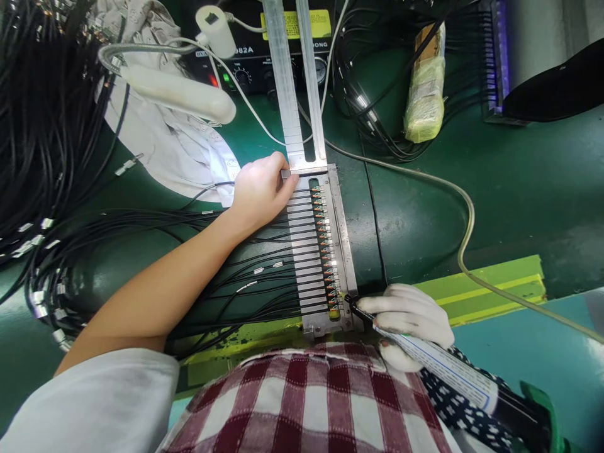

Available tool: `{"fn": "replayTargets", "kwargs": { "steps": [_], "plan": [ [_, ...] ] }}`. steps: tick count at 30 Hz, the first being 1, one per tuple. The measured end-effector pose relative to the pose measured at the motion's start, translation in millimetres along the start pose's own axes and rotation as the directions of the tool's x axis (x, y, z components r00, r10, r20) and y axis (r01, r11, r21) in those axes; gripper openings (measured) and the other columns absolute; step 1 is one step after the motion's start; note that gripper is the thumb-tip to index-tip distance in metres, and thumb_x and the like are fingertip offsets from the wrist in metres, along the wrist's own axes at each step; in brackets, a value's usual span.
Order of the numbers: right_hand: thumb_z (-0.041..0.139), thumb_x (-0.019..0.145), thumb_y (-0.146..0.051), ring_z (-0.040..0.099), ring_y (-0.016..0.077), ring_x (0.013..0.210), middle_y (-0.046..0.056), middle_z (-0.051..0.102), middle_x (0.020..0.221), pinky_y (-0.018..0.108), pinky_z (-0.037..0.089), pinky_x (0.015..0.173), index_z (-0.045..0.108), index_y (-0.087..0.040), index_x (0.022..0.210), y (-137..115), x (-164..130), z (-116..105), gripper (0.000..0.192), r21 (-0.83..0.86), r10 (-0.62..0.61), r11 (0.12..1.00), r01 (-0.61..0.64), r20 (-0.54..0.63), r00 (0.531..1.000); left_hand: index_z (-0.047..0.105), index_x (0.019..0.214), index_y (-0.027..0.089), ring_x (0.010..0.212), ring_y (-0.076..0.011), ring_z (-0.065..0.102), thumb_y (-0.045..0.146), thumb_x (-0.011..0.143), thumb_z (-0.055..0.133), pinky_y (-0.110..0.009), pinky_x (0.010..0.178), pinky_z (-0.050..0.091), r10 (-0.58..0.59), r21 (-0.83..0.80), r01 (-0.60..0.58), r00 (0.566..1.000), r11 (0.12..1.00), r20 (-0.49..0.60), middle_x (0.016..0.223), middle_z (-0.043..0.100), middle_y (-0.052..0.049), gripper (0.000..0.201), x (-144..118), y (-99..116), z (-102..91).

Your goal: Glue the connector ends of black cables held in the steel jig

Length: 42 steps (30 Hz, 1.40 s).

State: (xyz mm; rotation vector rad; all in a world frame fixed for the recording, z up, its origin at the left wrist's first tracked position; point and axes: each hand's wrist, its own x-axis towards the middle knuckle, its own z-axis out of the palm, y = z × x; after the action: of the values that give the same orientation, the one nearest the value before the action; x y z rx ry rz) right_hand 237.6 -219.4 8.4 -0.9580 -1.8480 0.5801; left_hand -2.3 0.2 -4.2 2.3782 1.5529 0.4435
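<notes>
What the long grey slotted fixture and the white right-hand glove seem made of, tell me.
Long grey slotted fixture: likely bare metal, satin finish, from its grey sheen. White right-hand glove: probably fabric, matte, from its dull, unshiny surface; coating unclear.

From my remote seat I took this for an electronics assembly workshop: the green worktop [415, 217] carried thick bundles of black cables [42, 145], and a slotted metal fixture [306, 251] lined up their wire ends [329, 264]. Behind, I saw a control box [257, 82] with knobs [243, 77], indicator lights [226, 77] and a pressure gauge [321, 70].
</notes>
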Motion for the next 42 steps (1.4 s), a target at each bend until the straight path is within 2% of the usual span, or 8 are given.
{"fn": "replayTargets", "kwargs": {
  "steps": [12,22,27,31,37,42],
  "plan": [
    [0.060,0.077,-0.025,0.070,0.0188,0.061,0.011,0.077,0.090,0.032,0.051,0.053,0.064,-0.019,0.089,-1.3,5.1,1.8,0.015,0.006,-0.010,1.000,0.010,-0.039,0.999,0.055,0.094,0.021,0.077,-0.0222,0.057,0.035,0.089,0.050,-0.034,0.074,0.041,-0.013,-0.021,0.014,1.000,1.000,0.015,0.072,0.055,-0.002,0.016,0.1,0.0,-0.4],
    [0.059,0.080,-0.026,0.071,0.0184,0.064,0.012,0.077,0.091,0.032,0.053,0.054,0.064,-0.019,0.090,-1.5,8.4,0.1,0.014,-0.012,-0.009,1.000,0.008,-0.040,0.999,0.056,0.095,0.021,0.077,-0.0220,0.057,0.035,0.089,0.051,-0.034,0.074,0.042,-0.001,-0.012,0.001,1.000,1.000,-0.004,0.072,0.056,-0.003,0.016,-0.3,-1.3,1.0],
    [0.053,0.087,-0.032,0.068,0.0171,0.058,0.012,0.077,0.087,0.031,0.051,0.051,0.063,-0.019,0.088,-7.3,9.8,-2.3,0.017,0.002,-0.035,0.999,0.035,-0.043,0.998,0.056,0.094,0.020,0.078,-0.0217,0.057,0.035,0.089,0.051,-0.034,0.075,0.041,-0.002,-0.023,0.002,1.000,1.000,-0.006,0.073,0.056,-0.003,0.017,-0.1,-1.5,1.4],
    [0.053,0.085,-0.030,0.067,0.0173,0.057,0.012,0.077,0.085,0.031,0.049,0.050,0.063,-0.018,0.086,-9.3,5.8,-0.3,0.015,0.005,-0.022,1.000,0.022,-0.019,1.000,0.056,0.093,0.020,0.077,-0.0210,0.057,0.034,0.088,0.051,-0.033,0.074,0.042,0.011,-0.026,-0.012,1.000,1.000,-0.028,0.073,0.056,-0.002,0.016,0.3,-1.7,2.4],
    [0.059,0.077,-0.025,0.069,0.0188,0.063,0.011,0.077,0.088,0.032,0.051,0.055,0.064,-0.018,0.087,-7.4,0.7,3.6,0.013,0.001,-0.010,1.000,0.010,-0.056,0.998,0.056,0.091,0.020,0.072,-0.0199,0.056,0.034,0.088,0.052,-0.032,0.071,0.042,0.021,-0.001,-0.021,0.999,1.000,-0.037,0.070,0.055,-0.001,0.016,0.8,-2.1,2.7],
    [0.058,0.079,-0.026,0.069,0.0180,0.062,0.010,0.077,0.089,0.032,0.052,0.055,0.064,-0.019,0.088,-7.6,0.0,4.7,0.012,-0.009,0.002,1.000,-0.003,-0.063,0.998,0.055,0.090,0.020,0.072,-0.0196,0.056,0.035,0.088,0.052,-0.032,0.071,0.042,0.033,-0.008,-0.034,0.998,0.999,-0.052,0.069,0.054,-0.001,0.016,0.8,-4.1,3.7]
  ]
}}
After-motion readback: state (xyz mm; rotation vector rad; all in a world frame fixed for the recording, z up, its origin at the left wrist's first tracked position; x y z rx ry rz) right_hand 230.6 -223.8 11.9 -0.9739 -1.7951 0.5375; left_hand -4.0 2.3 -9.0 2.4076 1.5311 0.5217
